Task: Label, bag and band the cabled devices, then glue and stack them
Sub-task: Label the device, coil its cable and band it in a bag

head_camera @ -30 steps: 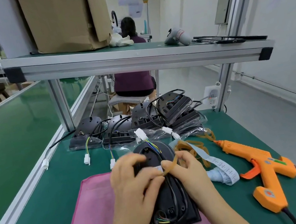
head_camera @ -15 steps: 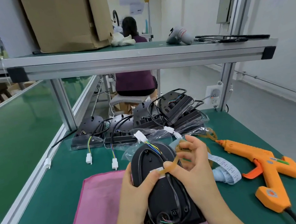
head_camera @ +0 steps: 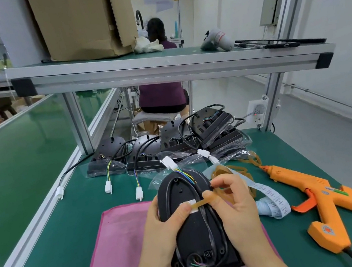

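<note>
A black cabled device in a clear bag lies on a pink cloth. Its cable loops over its back and ends in a white connector. A tan rubber band is stretched across the device beside a small white label. My left hand grips the device's left edge and pins one end of the band with its thumb. My right hand pinches the other end of the band at the device's right side.
Several bagged black devices with dangling connectors stand at the back. Loose rubber bands, a label strip and an orange glue gun lie to the right. An aluminium shelf spans overhead; a person sits beyond.
My left hand has slid down from covering the device's top to its left edge. The rubber band now lies flatter across the device, drawn out between both hands.
</note>
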Demonstrator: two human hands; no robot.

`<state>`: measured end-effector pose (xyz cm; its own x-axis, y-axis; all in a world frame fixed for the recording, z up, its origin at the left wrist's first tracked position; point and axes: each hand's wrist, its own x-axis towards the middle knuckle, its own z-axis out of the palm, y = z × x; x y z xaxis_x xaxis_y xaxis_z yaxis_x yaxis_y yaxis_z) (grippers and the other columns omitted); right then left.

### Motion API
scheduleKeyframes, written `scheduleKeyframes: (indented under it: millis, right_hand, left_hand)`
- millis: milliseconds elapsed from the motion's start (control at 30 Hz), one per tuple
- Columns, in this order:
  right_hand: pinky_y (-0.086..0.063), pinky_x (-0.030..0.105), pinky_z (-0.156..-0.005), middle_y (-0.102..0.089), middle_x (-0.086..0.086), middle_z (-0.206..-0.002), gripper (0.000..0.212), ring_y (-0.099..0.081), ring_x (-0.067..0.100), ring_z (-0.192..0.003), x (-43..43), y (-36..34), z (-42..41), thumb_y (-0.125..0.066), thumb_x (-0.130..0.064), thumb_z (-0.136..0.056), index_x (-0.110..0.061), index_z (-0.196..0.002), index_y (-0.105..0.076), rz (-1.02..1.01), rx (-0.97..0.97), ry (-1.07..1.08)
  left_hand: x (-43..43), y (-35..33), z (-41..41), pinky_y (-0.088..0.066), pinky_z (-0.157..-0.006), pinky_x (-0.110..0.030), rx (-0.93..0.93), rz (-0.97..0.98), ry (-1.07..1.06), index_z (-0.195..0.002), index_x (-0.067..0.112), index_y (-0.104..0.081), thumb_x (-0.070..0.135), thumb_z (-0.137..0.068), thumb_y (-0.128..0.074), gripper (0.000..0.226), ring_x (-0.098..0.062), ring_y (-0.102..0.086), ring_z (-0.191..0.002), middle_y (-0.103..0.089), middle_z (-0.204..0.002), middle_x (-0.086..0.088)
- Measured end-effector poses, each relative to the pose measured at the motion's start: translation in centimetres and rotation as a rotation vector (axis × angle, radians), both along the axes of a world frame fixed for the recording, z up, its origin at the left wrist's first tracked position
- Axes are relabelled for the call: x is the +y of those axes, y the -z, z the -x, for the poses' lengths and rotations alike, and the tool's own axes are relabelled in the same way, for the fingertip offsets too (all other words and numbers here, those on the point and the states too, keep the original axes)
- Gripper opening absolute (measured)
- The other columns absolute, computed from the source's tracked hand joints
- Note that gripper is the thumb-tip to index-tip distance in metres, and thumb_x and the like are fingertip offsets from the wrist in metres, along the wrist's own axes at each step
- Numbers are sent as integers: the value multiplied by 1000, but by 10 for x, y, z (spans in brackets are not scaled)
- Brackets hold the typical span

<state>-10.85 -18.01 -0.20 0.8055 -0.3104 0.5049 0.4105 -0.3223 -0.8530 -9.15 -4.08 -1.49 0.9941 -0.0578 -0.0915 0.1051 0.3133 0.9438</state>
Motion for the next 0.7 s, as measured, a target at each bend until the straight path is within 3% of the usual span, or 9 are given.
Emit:
scheduleKeyframes:
  millis: [100, 167, 267, 433, 500, 600, 700]
  right_hand:
    - [-41, 7, -76, -55, -9, -95, 21, -54, 6, -91, 1, 0, -1, -69, -30, -73, -45, -85, -60, -18, 29, 11]
    - [-41, 9, -75, -53, -14, -89, 19, -52, 10, -88, 1, 0, -1, -70, -34, -72, -43, -85, -60, -21, 34, 37]
    - [-40, 26, -77, -53, -20, -79, 16, -48, 16, -84, 2, -1, -1, -64, -50, -70, -42, -83, -59, 25, 23, 87]
    - [-40, 47, -74, -48, -15, -66, 19, -44, 21, -73, 5, -3, -3, -65, -53, -67, -38, -75, -57, -6, 49, 91]
    - [-40, 42, -70, -45, -13, -63, 20, -42, 18, -69, 5, -4, -3, -70, -48, -69, -34, -70, -55, -35, 61, 69]
    - [-37, 22, -63, -45, -12, -62, 23, -42, 14, -66, 4, -4, -4, -75, -31, -72, -26, -65, -54, -49, 80, 13]
    - [-35, 18, -62, -44, -10, -64, 25, -41, 11, -64, 4, -6, -4, -73, -27, -71, -24, -62, -49, -33, 103, -35]
  left_hand:
    - [0, 2, 1, -59, -64, -34, 7, 9, -3, -107, 21, -65, 27, -55, -83, 55, -25, -74, -83, -76, -92, -4]
    - [0, 3, 2, -59, -68, -37, 10, 5, -1, -108, 22, -65, 26, -50, -92, 64, -25, -73, -85, -76, -94, -4]
    - [1, 4, 2, -59, -70, -38, 14, 9, -12, -108, 22, -65, 29, -49, -93, 65, -26, -73, -87, -75, -96, -5]
    - [3, 6, 0, -60, -73, -42, 11, 17, -36, -109, 22, -65, 29, -56, -82, 56, -28, -73, -87, -75, -97, -6]
    - [4, 5, -1, -60, -73, -42, 14, 20, -37, -109, 23, -65, 30, -56, -82, 55, -28, -73, -87, -75, -97, -5]
    - [5, 5, -2, -59, -68, -39, 26, 28, -40, -109, 22, -65, 28, -56, -87, 58, -29, -73, -86, -75, -97, -7]
    - [6, 4, -4, -58, -62, -36, 46, 47, -46, -108, 17, -64, 30, -51, -91, 64, -31, -73, -84, -75, -95, -11]
